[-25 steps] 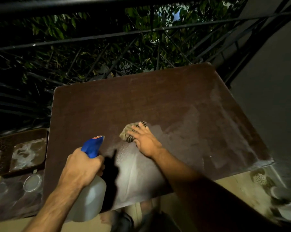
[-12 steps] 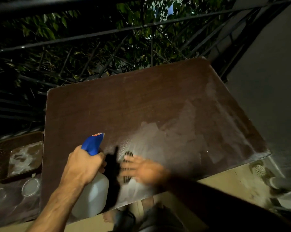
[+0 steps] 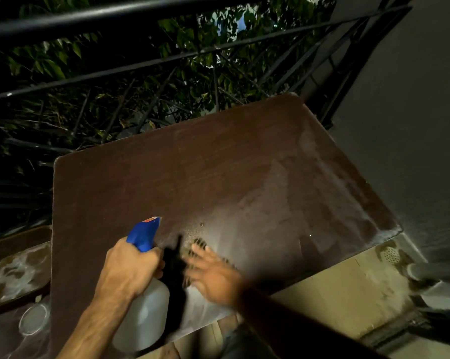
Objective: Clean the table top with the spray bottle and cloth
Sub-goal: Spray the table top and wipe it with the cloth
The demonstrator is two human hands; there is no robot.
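Observation:
A dark brown table top (image 3: 192, 182) fills the middle of the view, with pale wet streaks across its right and near parts. My left hand (image 3: 130, 268) grips the neck of a white spray bottle (image 3: 143, 314) with a blue nozzle, held upright over the table's near left edge. My right hand (image 3: 213, 273), blurred by motion, presses flat on a striped cloth (image 3: 199, 244) on the table's near part, just right of the bottle. Only the cloth's dark stripes show past my spread fingers.
A black metal railing (image 3: 141, 63) with leaves behind it runs along the table's far side. A grey wall (image 3: 413, 125) stands at the right. At the lower left lies a brown tray (image 3: 16, 268) and a round lid (image 3: 33, 318). A floor drain (image 3: 391, 255) sits near the table's right corner.
My right hand has swept the cloth from the table's middle toward me and to the left, close to the bottle. My left hand has kept the bottle in about the same place.

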